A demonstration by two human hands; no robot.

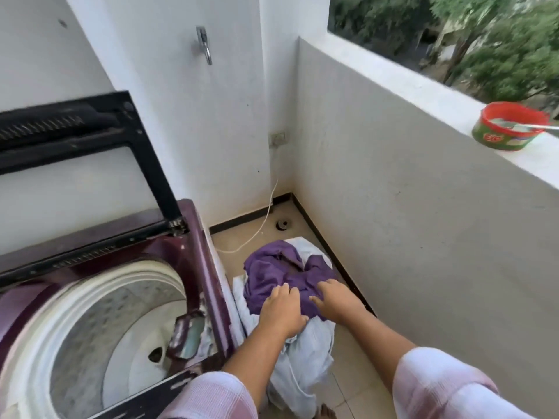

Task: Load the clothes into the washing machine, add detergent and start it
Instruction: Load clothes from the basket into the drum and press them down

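Head view, clothes (281,267) beside washer (195,237), cable (260,227) behind

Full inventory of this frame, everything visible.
washing machine: 1, maroon, left, lid up
purple garment: 1, purple, floor, atop pale cloth
pale cloth: 1, light blue, floor beside machine
tub: 1, red and green, right ledge, holds spoon
tap: 1, chrome, wall
socket: 1, white, wall corner
cord: 1, white, socket to floor
drain: 1, dark, floor corner
left hand: 1, on purple garment, grip unclear
right hand: 1, on purple garment, grip unclear
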